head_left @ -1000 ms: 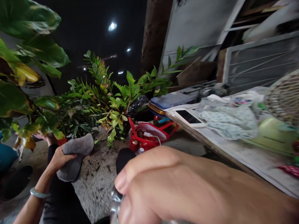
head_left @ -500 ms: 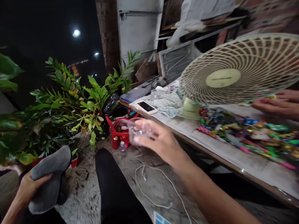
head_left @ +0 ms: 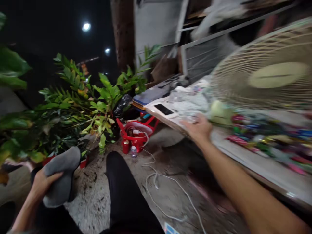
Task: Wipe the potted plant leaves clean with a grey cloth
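Observation:
My left hand [head_left: 42, 183] is wrapped round a grey, sole-shaped slipper [head_left: 63, 164], with the thumb across its narrow middle. It is held low at the left, above my lap. Over the near edge of the table [head_left: 219, 143], my right hand [head_left: 200, 128] has its fingers curled at a clear plastic piece [head_left: 192, 116], which is blurred and partly hidden. A white phone [head_left: 163, 110] with a dark screen lies just left of those fingers. Beyond them is a crumpled pale patterned cloth [head_left: 188, 101].
A pale green fan [head_left: 275, 78] stands on the table, with colourful wrapped pieces [head_left: 270, 139] in front. Below the table edge sits a red basket [head_left: 138, 138] beside a small clear bottle [head_left: 133, 151]. A white cable [head_left: 174, 177] loops over the ground. Leafy plants [head_left: 102, 97] fill the left.
My right hand has gone from above the red basket to the table edge beside the phone, with the clear plastic piece. The view has swung left. My left hand keeps its hold on the slipper.

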Tool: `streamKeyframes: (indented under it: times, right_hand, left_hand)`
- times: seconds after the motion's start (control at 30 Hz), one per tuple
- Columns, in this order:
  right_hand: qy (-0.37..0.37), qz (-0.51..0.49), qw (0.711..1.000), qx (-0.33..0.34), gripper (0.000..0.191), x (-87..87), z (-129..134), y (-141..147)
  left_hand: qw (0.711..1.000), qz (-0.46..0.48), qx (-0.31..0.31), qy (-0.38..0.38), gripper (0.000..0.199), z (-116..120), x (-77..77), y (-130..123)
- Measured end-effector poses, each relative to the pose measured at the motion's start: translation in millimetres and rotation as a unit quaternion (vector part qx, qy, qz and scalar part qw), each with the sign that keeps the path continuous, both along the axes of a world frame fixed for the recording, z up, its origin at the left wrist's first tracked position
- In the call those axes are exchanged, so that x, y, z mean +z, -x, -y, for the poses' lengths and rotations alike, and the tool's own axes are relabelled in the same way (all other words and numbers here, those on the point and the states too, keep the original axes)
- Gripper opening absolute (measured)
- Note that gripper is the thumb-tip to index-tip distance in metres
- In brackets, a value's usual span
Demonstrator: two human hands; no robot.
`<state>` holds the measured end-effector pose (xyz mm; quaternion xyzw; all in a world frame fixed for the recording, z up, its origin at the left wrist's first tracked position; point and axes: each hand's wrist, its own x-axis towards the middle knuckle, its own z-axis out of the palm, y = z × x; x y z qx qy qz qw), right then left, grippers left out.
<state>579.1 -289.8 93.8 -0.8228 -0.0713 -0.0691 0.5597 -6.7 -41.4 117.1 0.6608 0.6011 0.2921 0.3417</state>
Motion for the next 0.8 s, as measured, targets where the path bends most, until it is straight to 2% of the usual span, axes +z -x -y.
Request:
streamKeyframes:
  times: [0.03,0.1,0.13,0.17,0.2,0.23,0.27,0.3,0.33,0.4,0.43,0.5,0.57,0.63,0.67,0.73,0.8]
  right_hand:
    - [0.015,-0.016,0.999,-0.023,0.049,-3.7,1,8]
    - [-0.022,0.001,0.991,-0.131,0.047,-14.8,-1,36]
    - [-0.044,0.024,0.99,-0.131,0.04,-20.7,-4,58]
    - [-0.072,0.013,0.994,-0.084,0.032,-25.8,-9,87]
    - [-0.111,-0.011,0.994,0.019,0.029,-29.0,-16,122]
    - [-0.132,-0.059,0.979,0.146,0.029,-29.8,-26,160]
    - [-0.126,-0.129,0.933,0.311,0.032,-28.0,-39,201]
    - [-0.122,-0.183,0.87,0.442,0.037,-23.5,-55,240]
    - [-0.123,-0.219,0.816,0.521,0.042,-16.6,-74,276]
    - [-0.153,-0.243,0.749,0.597,0.048,0.7,-116,330]
    - [-0.177,-0.235,0.72,0.628,0.047,9.0,-135,347]
    - [-0.216,-0.215,0.701,0.645,0.045,19.1,-168,366]
    - [-0.22,-0.223,0.721,0.619,0.046,15.9,-185,369]
    - [-0.18,-0.282,0.746,0.576,0.05,0.0,-186,366]
    - [-0.152,-0.32,0.749,0.56,0.055,-10.5,-181,364]
    - [-0.112,-0.384,0.735,0.547,0.064,-30.0,-165,362]
    - [-0.126,-0.407,0.71,0.561,0.067,-39.4,-149,365]
  left_hand:
    - [1.0,0.028,0.0,0.014,0.042,2,1.7,-3]
    - [0.996,0.087,0.01,0.032,0.046,3,1.4,-11]
    - [0.993,0.112,0.021,0.031,0.048,3,-0.1,-16]
    - [0.99,0.135,0.037,0.023,0.049,3,-1.7,-21]
    - [0.987,0.152,0.051,0.012,0.05,3,-2.8,-28]
    - [0.984,0.169,0.061,0.002,0.05,5,-2.6,-35]
    - [0.98,0.189,0.066,-0.008,0.049,7,-0.8,-44]
    - [0.975,0.213,0.064,-0.019,0.049,9,3.1,-53]
    - [0.969,0.239,0.058,-0.032,0.049,10,8.7,-62]
    - [0.953,0.289,0.047,-0.075,0.051,6,23.2,-80]
    - [0.945,0.307,0.047,-0.101,0.052,0,30.4,-87]
    - [0.936,0.318,0.06,-0.135,0.055,-18,40.0,-99]
    - [0.944,0.298,0.074,-0.121,0.055,-36,38.5,-104]
    - [0.963,0.254,0.057,-0.071,0.049,-42,24.4,-101]
    - [0.97,0.235,0.038,-0.043,0.046,-37,13.8,-98]
    - [0.974,0.228,-0.005,0.008,0.042,-16,-9.5,-89]
    - [0.963,0.264,-0.001,0.049,0.042,14,-29.0,-82]
